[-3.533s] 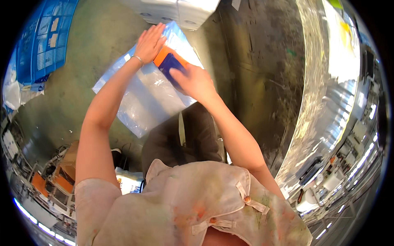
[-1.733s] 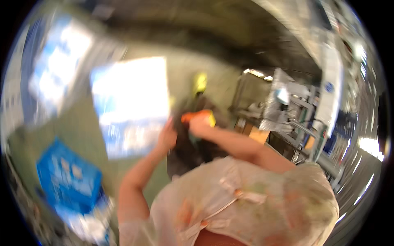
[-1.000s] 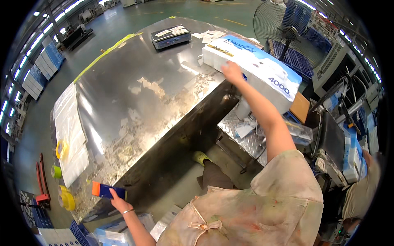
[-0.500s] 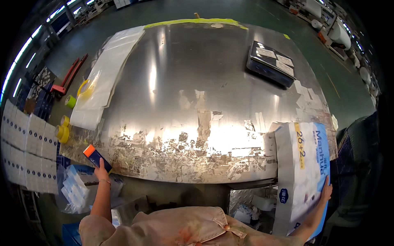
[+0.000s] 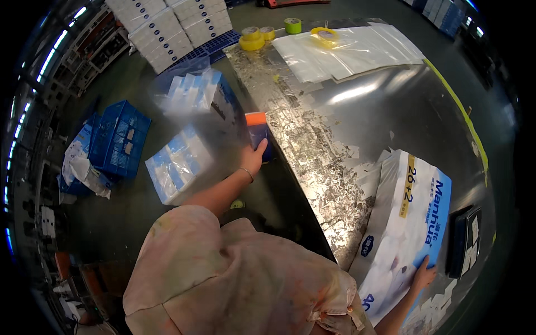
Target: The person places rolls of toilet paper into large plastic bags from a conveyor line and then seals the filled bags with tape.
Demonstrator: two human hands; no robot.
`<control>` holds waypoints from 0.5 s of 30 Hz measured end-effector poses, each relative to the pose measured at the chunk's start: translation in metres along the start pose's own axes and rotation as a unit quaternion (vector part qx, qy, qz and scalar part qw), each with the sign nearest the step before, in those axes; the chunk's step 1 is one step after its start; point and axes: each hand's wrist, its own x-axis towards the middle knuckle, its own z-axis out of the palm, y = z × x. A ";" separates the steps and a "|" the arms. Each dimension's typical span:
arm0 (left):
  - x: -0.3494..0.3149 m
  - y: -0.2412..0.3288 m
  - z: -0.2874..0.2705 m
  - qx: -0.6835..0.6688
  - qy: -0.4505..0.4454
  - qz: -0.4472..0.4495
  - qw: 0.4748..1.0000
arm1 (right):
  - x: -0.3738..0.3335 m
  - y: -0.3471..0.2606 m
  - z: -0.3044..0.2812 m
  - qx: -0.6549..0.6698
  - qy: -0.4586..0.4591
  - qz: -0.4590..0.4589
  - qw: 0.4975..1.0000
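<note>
My left hand (image 5: 254, 159) is closed round a dark blue box-shaped thing with an orange end (image 5: 258, 134), off the table's left edge. Its exact kind I cannot make out. Just beyond it stand plastic-bagged white and blue packs (image 5: 192, 92), blurred. Another wrapped pack (image 5: 181, 162) lies left of my left forearm. At the right, my right hand (image 5: 425, 276) grips the blue side of a large white and blue pack of toilet paper (image 5: 399, 218). That pack rests on the metal table (image 5: 312, 167), and part of my palm is hidden.
White plastic sheets (image 5: 352, 53) lie on the table's far side with a yellow tape roll (image 5: 325, 36) on them. Yellow tape (image 5: 252, 40) and green tape (image 5: 292, 25) rolls sit near the corner. A black case (image 5: 464, 240) lies right; blue crates (image 5: 120, 139) stand left.
My view has swung to the left, bringing the floor, crates and stacked packs into sight. My left hand, still holding the blue and orange thing, is now by the bagged packs. My right hand stays on the toilet paper.
</note>
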 end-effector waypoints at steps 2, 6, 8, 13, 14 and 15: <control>-0.022 0.021 -0.019 -0.106 -0.017 -0.068 0.992 | 0.005 -0.126 -0.004 -0.002 0.164 -0.253 0.954; -0.061 0.061 -0.059 -0.112 -0.074 -0.188 0.973 | -0.140 -0.401 -0.045 0.432 -0.379 -0.349 0.740; -0.081 0.062 -0.083 -0.179 -0.114 -0.193 0.958 | -0.238 -0.469 -0.050 0.377 -0.538 -0.411 0.632; -0.051 0.031 -0.188 -0.104 -0.195 -0.115 0.968 | -0.416 -0.565 -0.021 0.429 -0.620 -0.330 0.568; -0.044 0.022 -0.224 -0.072 -0.226 -0.139 0.961 | -0.443 -0.579 -0.022 0.412 -0.681 -0.270 0.541; -0.030 0.004 -0.256 -0.048 -0.260 -0.148 0.953 | -0.465 -0.593 -0.016 0.396 -0.728 -0.217 0.516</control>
